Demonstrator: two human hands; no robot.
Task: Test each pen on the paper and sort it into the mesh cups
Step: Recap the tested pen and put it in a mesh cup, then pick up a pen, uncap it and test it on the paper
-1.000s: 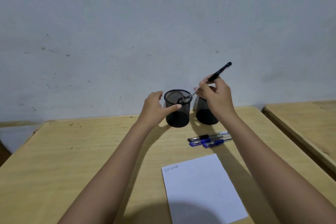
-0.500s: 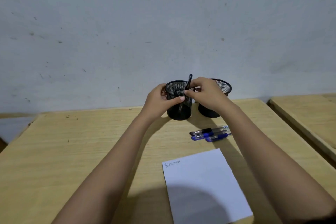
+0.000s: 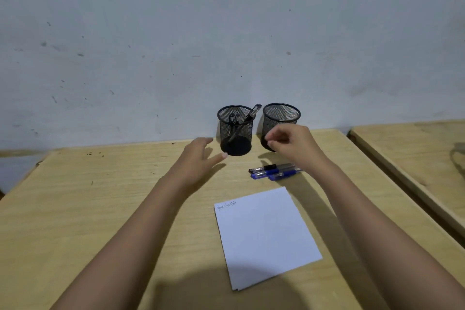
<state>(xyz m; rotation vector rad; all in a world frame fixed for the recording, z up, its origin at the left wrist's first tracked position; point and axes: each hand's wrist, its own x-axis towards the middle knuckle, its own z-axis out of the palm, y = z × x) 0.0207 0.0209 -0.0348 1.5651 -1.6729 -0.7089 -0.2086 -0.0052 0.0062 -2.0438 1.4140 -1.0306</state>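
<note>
Two black mesh cups stand at the table's far edge by the wall. The left cup holds a black pen leaning to its right rim, plus another dark pen inside. The right cup looks empty. Three pens, one black and two blue, lie side by side in front of the cups. A white paper sheet with scribbles at its top left corner lies nearer to me. My left hand hovers empty with fingers spread, just left of the left cup. My right hand is loosely curled, empty, in front of the right cup.
The wooden table ends at a grey wall. A second wooden table stands to the right across a narrow gap.
The black pen left my right hand and now stands in the left cup. Both hands have let go and drawn back toward me, away from the cup.
</note>
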